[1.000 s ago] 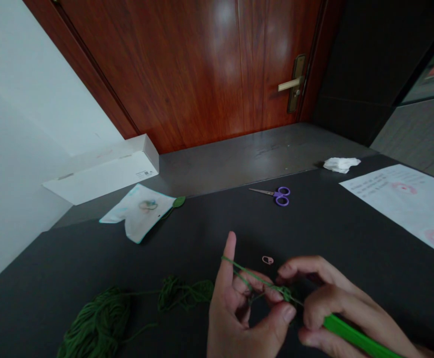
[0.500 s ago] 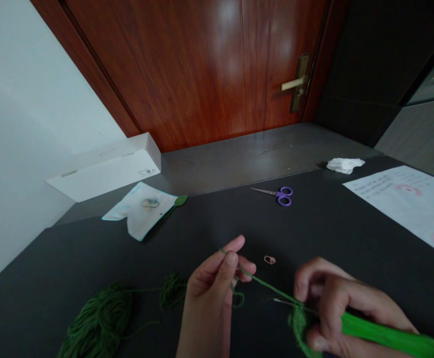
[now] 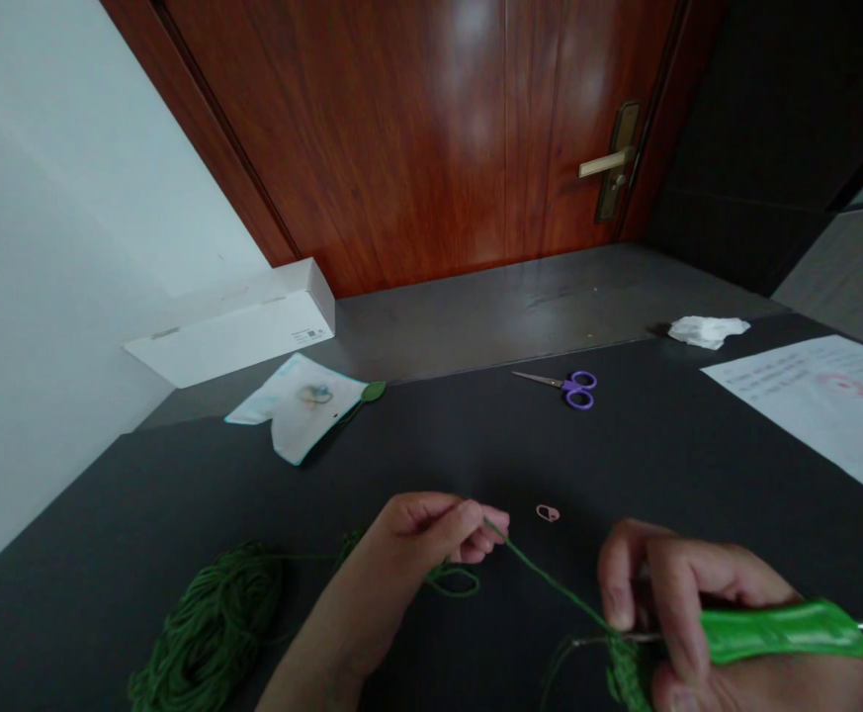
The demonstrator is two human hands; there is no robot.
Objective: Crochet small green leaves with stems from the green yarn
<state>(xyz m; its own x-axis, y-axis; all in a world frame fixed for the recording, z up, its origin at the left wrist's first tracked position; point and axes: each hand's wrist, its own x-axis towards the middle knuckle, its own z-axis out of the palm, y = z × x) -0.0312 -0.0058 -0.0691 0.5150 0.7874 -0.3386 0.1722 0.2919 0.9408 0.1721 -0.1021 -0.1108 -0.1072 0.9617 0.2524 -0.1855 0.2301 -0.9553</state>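
My left hand (image 3: 438, 539) is closed in a pinch on the green yarn (image 3: 550, 574), which runs taut down to the right. In my right hand (image 3: 705, 603) is a crochet hook (image 3: 779, 631) with a bright green handle, its metal shaft pointing left. Small green crochet work (image 3: 628, 667) hangs at the shaft below my right fingers, partly hidden by them. A strand of yarn trails from near the hook's tip. Between my hands, a little farther off, lies a pink stitch marker (image 3: 548, 513). The yarn skein (image 3: 209, 628) rests left of my left forearm.
Purple-handled scissors (image 3: 577, 389) lie beyond my hands. Back left are a white box (image 3: 253, 331) and a white sheet (image 3: 304, 415) with a green leaf-shaped piece (image 3: 374, 392). Crumpled tissue (image 3: 707, 331) and a printed paper (image 3: 809, 396) sit at right.
My left hand has tipped over from upright to lying sideways, its forefinger no longer raised, still pinching the yarn. The hook's handle has turned nearer to level. The view has shifted slightly.
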